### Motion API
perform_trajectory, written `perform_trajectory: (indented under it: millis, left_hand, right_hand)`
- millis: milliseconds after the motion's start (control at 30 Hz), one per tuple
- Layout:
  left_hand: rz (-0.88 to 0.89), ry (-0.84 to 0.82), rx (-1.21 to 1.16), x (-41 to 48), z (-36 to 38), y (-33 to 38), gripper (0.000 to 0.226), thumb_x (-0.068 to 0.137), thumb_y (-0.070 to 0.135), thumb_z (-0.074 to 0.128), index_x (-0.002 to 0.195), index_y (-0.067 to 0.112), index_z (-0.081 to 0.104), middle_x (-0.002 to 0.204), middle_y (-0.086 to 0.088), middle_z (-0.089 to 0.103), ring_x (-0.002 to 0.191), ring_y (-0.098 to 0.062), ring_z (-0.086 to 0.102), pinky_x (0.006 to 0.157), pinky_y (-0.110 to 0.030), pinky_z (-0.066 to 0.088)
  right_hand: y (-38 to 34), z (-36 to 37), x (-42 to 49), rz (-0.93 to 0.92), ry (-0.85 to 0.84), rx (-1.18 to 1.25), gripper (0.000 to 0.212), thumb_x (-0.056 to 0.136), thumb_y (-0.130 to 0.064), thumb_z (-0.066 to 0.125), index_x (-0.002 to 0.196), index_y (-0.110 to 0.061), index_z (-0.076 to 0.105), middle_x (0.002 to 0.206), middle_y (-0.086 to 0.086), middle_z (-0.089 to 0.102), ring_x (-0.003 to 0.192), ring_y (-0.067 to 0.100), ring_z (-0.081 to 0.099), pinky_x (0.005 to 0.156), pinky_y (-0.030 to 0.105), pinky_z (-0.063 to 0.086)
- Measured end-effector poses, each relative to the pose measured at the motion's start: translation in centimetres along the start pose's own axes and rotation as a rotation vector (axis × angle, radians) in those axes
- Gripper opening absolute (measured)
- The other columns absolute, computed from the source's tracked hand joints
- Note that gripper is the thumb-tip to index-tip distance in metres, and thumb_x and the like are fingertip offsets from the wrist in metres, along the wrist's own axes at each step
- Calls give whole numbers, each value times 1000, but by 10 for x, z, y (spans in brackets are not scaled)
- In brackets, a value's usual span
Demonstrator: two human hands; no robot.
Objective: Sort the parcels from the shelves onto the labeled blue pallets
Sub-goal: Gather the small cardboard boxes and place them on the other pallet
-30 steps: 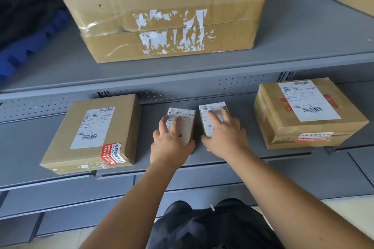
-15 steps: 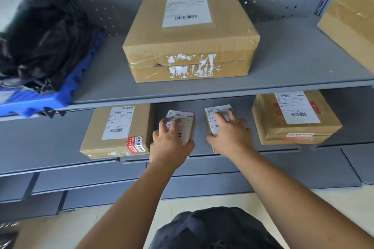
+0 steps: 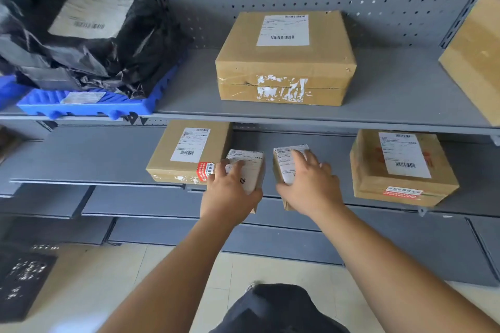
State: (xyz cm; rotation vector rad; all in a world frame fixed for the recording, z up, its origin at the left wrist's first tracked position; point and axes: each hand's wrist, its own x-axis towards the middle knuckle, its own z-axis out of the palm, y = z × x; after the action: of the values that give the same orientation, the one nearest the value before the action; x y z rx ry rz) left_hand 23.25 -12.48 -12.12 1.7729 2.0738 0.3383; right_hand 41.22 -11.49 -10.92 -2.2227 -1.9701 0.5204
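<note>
we grip one parcel per hand: the left hand (image 3: pixel 230 192) curls over the left small parcel (image 3: pixel 250 167), the right hand (image 3: pixel 311 186) over the right small parcel (image 3: pixel 284 162). both parcels are at the lower shelf (image 3: pixel 81 159) front edge (lifted or resting, we cannot tell). we judge progress early: the upper box (image 3: pixel 284 57) and two flanking boxes (image 3: pixel 186 151) await sorting; a black bag (image 3: pixel 81 30) lies on a blue pallet (image 3: pixel 89 105).
</note>
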Motion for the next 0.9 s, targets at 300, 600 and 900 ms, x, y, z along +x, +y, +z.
perform_trajectory:
  millis: [300,600,900]
  left_hand:
    - [-160,155,-6,-87,-18,-9,72,85,71,55,146,38,39,156,9,29,130,-31,41,95,-50,52]
    - [-330,286,-21,-147,-53,-58,72,83,62,62,147,40,39,154,12,28,134,-27,40,96,-47,53]
    - [-477,496,-58,-186,-126,-149,63,83,59,63,140,41,41,154,13,28,128,-26,41,94,-39,47]
  right_hand:
    - [-19,-10,-56,-207,12,60,68,80,-55,60,138,-23,43,151,-3,40,121,36,46,91,47,45]
    - [-81,-23,-103,-444,-4,99,69,83,-53,61,145,-29,42,156,-7,33,126,34,43,95,45,43]
    - [-208,-23,-146,-667,12,195,72,80,-52,62,145,-25,45,153,-4,40,126,36,46,101,48,47]
